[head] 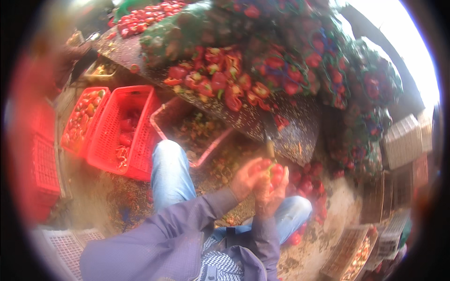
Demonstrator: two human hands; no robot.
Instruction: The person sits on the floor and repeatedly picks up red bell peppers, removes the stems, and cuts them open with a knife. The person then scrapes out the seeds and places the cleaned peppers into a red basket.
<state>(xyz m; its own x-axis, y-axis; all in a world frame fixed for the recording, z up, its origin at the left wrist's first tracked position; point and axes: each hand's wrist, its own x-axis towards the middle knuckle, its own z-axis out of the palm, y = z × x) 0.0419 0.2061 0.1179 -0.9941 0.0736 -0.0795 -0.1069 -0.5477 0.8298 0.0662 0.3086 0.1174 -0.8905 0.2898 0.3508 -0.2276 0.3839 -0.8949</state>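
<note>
My left hand (246,180) and my right hand (271,195) meet above my right knee, both closed around a red bell pepper (277,172) whose green stem shows between the fingers. Just beyond them is a knife (270,145); its light handle juts over the near edge of the dark tabletop (299,140), and its blade lies on top. Cut red peppers (225,77), some with pale cores showing, are heaped on that surface among scattered seeds. Loose whole red peppers (307,186) lie on the ground at the right of my hands.
Green net sacks of peppers (376,82) are piled behind. A red crate (116,151) and a fuller one (84,119) stand left, beside a bin of trimmings (200,126). At upper left, another person's hand (66,58) is near a dark blade (83,65). Crates (346,251) stand right.
</note>
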